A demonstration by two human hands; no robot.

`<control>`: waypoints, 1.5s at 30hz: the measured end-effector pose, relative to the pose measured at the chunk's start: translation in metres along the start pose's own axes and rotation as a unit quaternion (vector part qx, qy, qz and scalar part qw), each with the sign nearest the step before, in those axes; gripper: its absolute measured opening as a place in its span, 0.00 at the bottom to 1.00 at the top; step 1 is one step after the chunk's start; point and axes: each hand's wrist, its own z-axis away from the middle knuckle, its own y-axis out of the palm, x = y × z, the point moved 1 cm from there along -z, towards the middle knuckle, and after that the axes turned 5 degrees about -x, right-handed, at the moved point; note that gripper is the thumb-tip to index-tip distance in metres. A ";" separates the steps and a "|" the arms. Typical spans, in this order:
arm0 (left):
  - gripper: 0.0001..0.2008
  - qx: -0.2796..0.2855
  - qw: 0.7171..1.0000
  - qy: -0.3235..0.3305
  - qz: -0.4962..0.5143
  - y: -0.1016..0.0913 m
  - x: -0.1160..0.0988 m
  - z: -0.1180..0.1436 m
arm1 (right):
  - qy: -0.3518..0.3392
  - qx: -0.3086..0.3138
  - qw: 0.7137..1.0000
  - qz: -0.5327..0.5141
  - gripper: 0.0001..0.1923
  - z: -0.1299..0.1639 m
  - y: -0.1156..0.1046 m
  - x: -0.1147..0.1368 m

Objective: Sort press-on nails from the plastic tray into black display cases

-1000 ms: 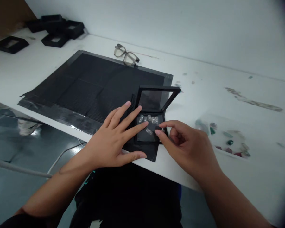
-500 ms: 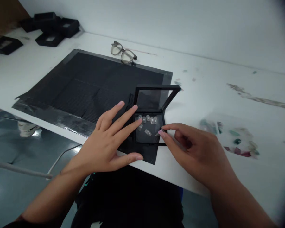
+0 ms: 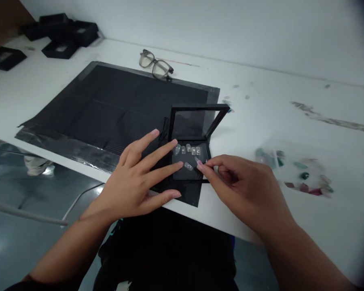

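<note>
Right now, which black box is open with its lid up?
The black box under both hands, holding clear pieces, with its windowed lid tilted up. The black boxes at the table's far left lie flat.

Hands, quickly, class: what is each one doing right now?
Left hand: open, fingers spread flat, resting on the left edge of the open black display box.
Right hand: thumb and forefinger pinched at the box's right edge; whether they hold anything cannot be told.
</note>
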 end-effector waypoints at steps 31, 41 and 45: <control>0.35 0.050 0.998 0.035 0.001 0.001 -0.001 -0.007 | -0.061 0.028 0.998 0.000 0.10 -0.001 0.003 0.005; 0.34 0.045 0.999 0.029 -0.004 0.001 0.000 -0.006 | -0.119 0.042 0.992 -0.008 0.14 -0.001 0.002 0.004; 0.34 0.041 0.999 0.028 0.002 0.001 0.000 -0.007 | -0.124 0.032 0.992 0.005 0.12 0.000 0.002 0.002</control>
